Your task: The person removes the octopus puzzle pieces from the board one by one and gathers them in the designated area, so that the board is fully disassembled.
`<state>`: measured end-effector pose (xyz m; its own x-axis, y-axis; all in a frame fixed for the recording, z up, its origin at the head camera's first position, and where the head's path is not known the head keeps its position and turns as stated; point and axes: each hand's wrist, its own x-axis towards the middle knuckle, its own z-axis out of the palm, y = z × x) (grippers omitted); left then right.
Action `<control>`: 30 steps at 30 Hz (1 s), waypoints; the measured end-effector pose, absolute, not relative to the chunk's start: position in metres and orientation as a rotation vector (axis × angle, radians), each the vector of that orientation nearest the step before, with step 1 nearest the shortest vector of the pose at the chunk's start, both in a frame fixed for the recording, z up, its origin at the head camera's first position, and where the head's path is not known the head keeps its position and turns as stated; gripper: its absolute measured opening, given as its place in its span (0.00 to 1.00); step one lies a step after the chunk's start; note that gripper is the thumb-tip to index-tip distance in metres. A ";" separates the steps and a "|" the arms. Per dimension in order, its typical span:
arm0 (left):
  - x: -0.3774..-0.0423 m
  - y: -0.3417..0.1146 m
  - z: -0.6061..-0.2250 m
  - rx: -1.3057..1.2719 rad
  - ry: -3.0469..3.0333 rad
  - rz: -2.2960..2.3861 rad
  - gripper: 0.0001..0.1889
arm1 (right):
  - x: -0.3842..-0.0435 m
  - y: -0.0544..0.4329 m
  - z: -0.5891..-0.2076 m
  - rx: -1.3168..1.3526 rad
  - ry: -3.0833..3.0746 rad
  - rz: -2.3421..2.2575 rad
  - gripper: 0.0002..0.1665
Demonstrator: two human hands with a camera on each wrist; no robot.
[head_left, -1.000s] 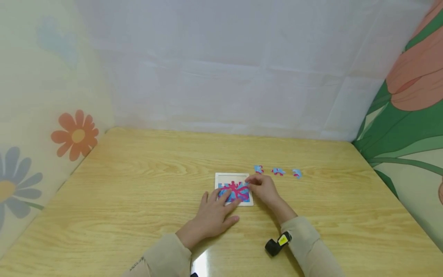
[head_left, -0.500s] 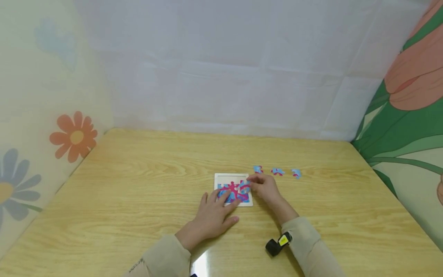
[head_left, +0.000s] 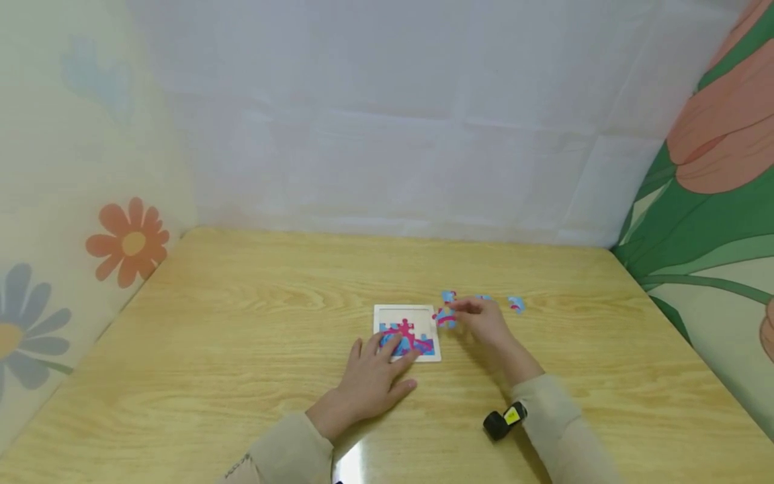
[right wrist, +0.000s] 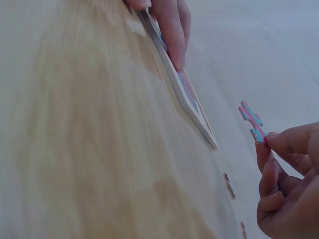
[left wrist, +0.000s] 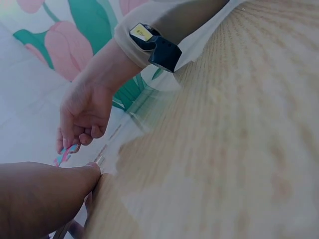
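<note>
My left hand lies with fingers spread over a small jigsaw puzzle in a white frame. The lower part of the frame holds joined pink, blue and purple pieces, partly hidden under those fingers; its upper part and right middle show the pale base. Just right of the frame, my right hand pinches a blue-and-pink puzzle piece between thumb and fingertips. In the right wrist view this puzzle piece is held up off the table by one end, beyond the frame's corner.
Behind the right hand lie more loose puzzle pieces: one near the held piece, one half hidden by the hand, and one farther right. A white sheet hangs along the back of the wooden table.
The right hand has lifted the puzzle piece out of the frame's right side and carried it right, past the frame's edge. The left hand has stayed on the puzzle.
</note>
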<state>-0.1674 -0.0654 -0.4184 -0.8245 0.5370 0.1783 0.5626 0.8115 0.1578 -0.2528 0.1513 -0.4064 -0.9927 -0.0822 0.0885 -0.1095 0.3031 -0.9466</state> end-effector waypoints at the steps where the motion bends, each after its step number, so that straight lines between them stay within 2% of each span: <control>1: -0.167 -0.065 -0.418 -0.874 -2.873 -0.309 0.25 | -0.253 0.154 -0.405 0.192 -2.524 1.834 0.10; 12: -0.168 -0.065 -0.420 -0.864 -2.888 -0.303 0.26 | -0.253 0.185 -0.390 0.242 -2.536 1.828 0.12; 30: -0.168 -0.066 -0.421 -0.867 -2.865 -0.273 0.25 | -0.249 0.235 -0.392 0.110 -2.521 1.766 0.15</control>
